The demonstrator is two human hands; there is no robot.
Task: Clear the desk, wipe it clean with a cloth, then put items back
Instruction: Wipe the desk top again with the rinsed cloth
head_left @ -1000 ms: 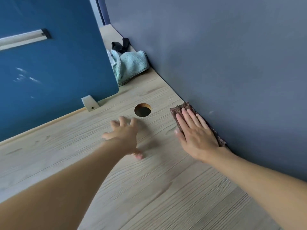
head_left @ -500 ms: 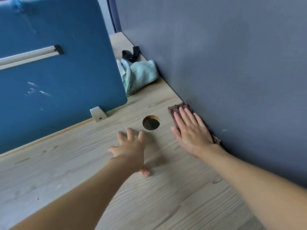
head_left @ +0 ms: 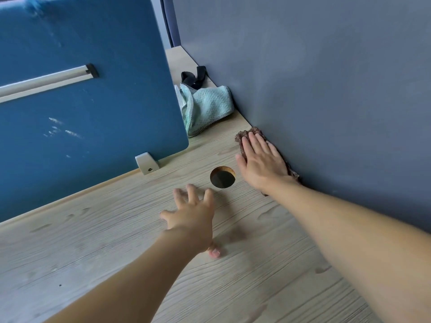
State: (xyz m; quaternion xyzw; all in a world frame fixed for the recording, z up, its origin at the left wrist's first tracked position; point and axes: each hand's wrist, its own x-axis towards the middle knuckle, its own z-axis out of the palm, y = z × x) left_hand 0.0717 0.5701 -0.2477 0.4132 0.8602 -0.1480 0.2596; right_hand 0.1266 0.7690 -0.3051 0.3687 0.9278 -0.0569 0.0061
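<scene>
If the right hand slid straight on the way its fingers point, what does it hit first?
Most likely the mint-green cloth, bunched against the grey wall ahead. The right hand lies flat on the brown cloth, fingers aimed along that wall, with bare desk between. Depth from one view is uncertain.

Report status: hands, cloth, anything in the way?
Right hand flat on brown cloth, at the wall. Left hand open, spread over desk by hole. Green towel ahead by the divider, clear of cloth.
</scene>
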